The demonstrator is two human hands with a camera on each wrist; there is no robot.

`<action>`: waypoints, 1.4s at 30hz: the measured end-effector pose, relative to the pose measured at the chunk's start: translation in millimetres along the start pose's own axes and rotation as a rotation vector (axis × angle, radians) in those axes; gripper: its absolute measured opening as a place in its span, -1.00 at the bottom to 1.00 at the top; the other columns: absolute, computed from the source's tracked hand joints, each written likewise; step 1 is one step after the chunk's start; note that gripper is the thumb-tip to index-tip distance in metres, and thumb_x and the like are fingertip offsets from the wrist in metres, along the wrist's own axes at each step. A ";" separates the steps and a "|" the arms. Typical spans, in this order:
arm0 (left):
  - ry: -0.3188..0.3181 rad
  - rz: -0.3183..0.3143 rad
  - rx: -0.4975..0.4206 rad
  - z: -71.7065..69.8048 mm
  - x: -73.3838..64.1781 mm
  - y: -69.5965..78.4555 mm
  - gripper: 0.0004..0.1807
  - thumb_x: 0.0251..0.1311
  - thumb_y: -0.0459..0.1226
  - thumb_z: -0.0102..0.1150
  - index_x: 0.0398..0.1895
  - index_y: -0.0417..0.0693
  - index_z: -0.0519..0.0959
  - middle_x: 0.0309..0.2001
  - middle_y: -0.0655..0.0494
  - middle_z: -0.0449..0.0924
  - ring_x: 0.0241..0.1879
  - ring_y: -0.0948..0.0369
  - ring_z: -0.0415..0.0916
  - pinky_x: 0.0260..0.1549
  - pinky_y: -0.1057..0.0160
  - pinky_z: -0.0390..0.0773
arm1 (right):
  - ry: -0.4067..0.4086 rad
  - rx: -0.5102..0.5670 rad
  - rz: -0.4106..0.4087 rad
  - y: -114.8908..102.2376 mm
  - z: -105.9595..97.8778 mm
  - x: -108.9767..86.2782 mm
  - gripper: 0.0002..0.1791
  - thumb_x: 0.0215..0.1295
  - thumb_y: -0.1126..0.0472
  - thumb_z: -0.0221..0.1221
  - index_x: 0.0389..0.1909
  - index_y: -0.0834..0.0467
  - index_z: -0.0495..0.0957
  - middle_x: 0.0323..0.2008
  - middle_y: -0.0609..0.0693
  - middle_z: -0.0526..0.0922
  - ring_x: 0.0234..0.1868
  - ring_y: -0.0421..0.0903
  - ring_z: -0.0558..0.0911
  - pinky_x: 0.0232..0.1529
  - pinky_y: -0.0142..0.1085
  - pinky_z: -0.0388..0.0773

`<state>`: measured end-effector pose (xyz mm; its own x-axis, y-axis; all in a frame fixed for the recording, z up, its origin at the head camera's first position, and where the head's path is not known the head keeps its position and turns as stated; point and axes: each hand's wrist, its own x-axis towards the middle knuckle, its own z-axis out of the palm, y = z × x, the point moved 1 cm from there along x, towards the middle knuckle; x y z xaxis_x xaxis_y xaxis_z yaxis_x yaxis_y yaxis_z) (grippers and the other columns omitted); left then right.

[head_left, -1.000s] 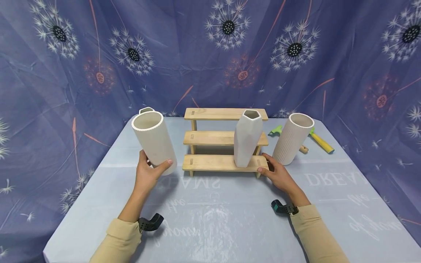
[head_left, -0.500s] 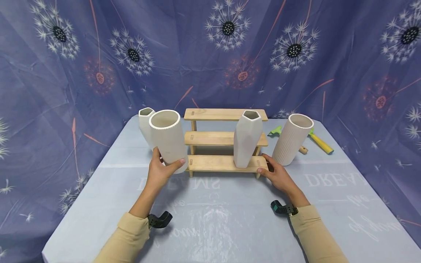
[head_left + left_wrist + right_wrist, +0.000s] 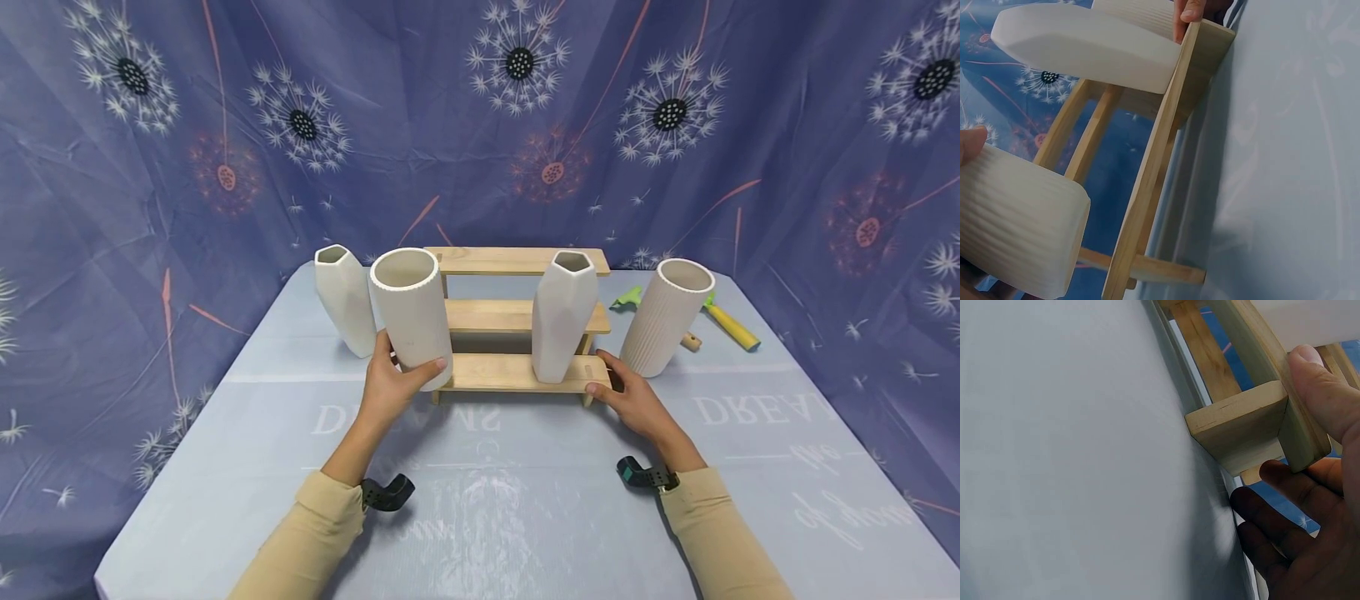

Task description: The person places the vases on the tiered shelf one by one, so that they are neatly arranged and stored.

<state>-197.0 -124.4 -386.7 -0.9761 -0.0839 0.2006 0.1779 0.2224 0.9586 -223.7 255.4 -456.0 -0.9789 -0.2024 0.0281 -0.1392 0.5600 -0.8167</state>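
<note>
My left hand point(image 3: 392, 385) grips a white ribbed cylindrical vase point(image 3: 411, 321) low on its body, thumb at the front. The vase is upright at the left end of a three-tier wooden display stand point(image 3: 491, 372). In the left wrist view a gap shows between the vase's base point(image 3: 1041, 231) and the lowest plank point(image 3: 1147, 187). With thumb on top and fingers underneath, my right hand point(image 3: 632, 398) pinches the right end of that plank, also seen in the right wrist view. On the plank's right part stands a white faceted vase point(image 3: 564, 321).
Another faceted vase point(image 3: 347, 302) stands on the table behind my left hand. Right of the stand is a second ribbed vase point(image 3: 667, 321). Behind it lie a yellow-handled tool point(image 3: 732, 326) and a green-headed tool point(image 3: 628, 297). A patterned curtain point(image 3: 480, 125) hangs behind the table.
My left hand has carried the ribbed vase rightward, from left of the stand to its lowest plank's left end, uncovering the faceted vase behind. The right hand has stayed on the plank.
</note>
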 end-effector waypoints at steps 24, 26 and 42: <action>-0.090 -0.049 0.039 26.4 3.5 10.0 -0.12 -0.06 -0.25 0.44 0.31 -0.10 0.14 0.21 -0.12 0.33 0.22 0.01 0.30 0.22 -0.03 0.31 | -0.010 0.008 0.003 -24.7 -2.0 -8.7 -0.19 0.32 0.08 0.14 0.45 0.27 -0.02 0.24 0.40 0.35 0.21 0.26 0.43 0.14 0.06 0.40; -0.085 -0.048 0.041 28.7 7.7 0.7 -0.12 -0.09 -0.20 0.47 0.29 -0.05 0.17 0.20 -0.08 0.34 0.21 0.03 0.32 0.21 -0.02 0.33 | -0.012 0.007 0.005 -32.0 -2.5 -11.0 -0.20 0.33 0.11 0.13 0.44 0.31 -0.02 0.24 0.42 0.34 0.21 0.28 0.42 0.15 0.07 0.40; -0.066 0.023 0.087 42.1 9.5 -6.2 -0.07 -0.15 -0.13 0.47 0.32 0.05 0.16 0.19 0.02 0.37 0.20 0.06 0.36 0.17 -0.05 0.38 | -0.001 0.007 -0.003 1.3 0.1 0.9 -0.11 0.26 -0.10 0.15 0.47 0.16 -0.01 0.26 0.33 0.35 0.23 0.22 0.42 0.16 0.05 0.40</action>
<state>-212.7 -85.7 -399.3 -0.9785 -0.0140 0.2058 0.1917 0.3070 0.9322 -224.7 255.9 -457.1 -0.9784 -0.2046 0.0296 -0.1406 0.5537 -0.8208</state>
